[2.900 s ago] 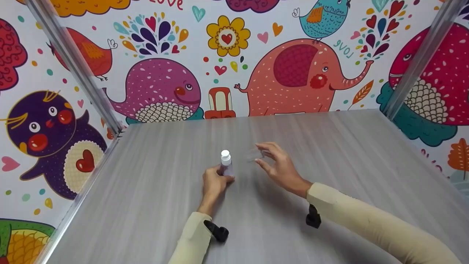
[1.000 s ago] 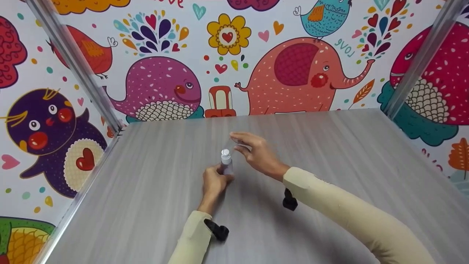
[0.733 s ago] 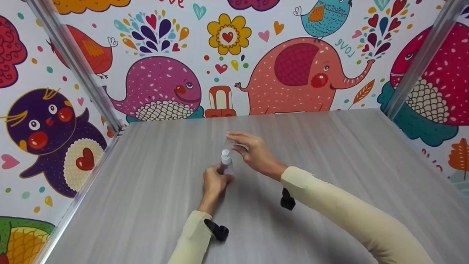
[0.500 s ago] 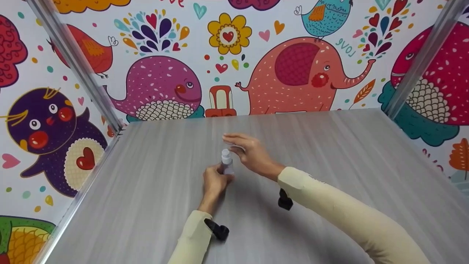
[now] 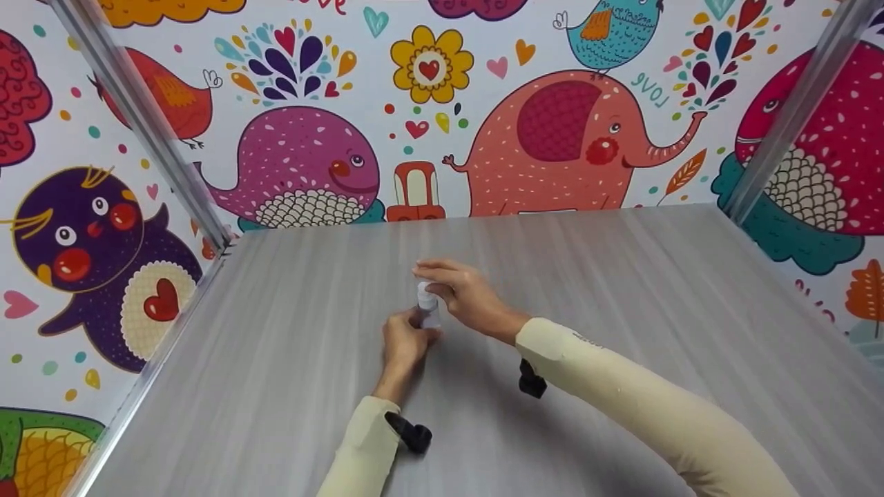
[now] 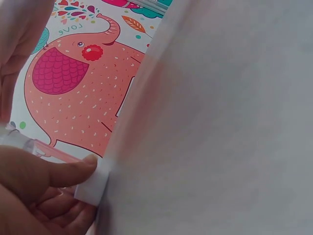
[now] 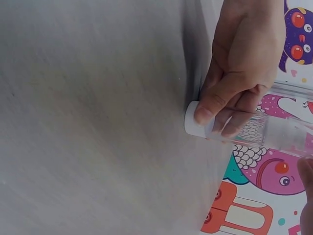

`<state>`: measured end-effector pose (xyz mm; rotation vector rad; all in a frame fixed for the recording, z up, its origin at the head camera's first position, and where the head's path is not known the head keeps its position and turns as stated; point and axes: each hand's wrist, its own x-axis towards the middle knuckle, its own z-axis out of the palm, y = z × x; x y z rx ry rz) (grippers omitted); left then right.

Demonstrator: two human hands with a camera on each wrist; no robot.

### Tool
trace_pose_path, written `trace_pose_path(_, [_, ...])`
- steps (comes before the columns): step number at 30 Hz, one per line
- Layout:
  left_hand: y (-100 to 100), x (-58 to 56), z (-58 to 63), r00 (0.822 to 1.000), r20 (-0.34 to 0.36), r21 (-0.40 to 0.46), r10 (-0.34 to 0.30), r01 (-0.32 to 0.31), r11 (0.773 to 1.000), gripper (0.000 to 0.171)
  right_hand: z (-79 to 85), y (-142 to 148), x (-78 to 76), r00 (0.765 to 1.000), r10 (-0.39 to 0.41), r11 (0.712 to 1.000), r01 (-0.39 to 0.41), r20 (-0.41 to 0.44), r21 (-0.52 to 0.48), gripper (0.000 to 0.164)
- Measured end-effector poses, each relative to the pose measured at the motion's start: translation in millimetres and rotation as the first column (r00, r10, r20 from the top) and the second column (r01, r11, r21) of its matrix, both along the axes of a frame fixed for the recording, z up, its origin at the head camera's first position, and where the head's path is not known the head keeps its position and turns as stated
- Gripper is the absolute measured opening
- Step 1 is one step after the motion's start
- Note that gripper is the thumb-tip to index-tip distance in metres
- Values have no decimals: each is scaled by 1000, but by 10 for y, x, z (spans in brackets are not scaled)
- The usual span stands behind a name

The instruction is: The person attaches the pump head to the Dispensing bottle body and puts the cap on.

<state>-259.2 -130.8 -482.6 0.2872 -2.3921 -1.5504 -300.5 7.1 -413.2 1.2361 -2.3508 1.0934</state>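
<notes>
A small clear pump bottle with a white pump top and white base stands upright on the table. My left hand grips its lower body, the thumb lying across the clear wall near the white base. At the bottle's top, my right hand pinches a clear cap between thumb and fingers. In the right wrist view the see-through cap surrounds the white pump. How far down it sits is hard to tell, as it is nearly invisible in the head view.
The grey wood-grain table spreads around both hands. Behind it stands a wall with printed cartoon animals, and metal posts frame the left and right corners. A black wrist camera hangs from each sleeve.
My right hand has brought the clear cap leftward from beside the bottle to above it, then lowered it over the pump. The left hand and bottle have stayed in place.
</notes>
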Motion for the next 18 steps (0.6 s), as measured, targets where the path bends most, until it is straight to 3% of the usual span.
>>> trace_pose_path(18, [-3, 10, 11, 1000, 1, -23, 6, -6, 1000, 10, -105, -27, 12, 1000, -2, 999, 2, 8, 46, 35])
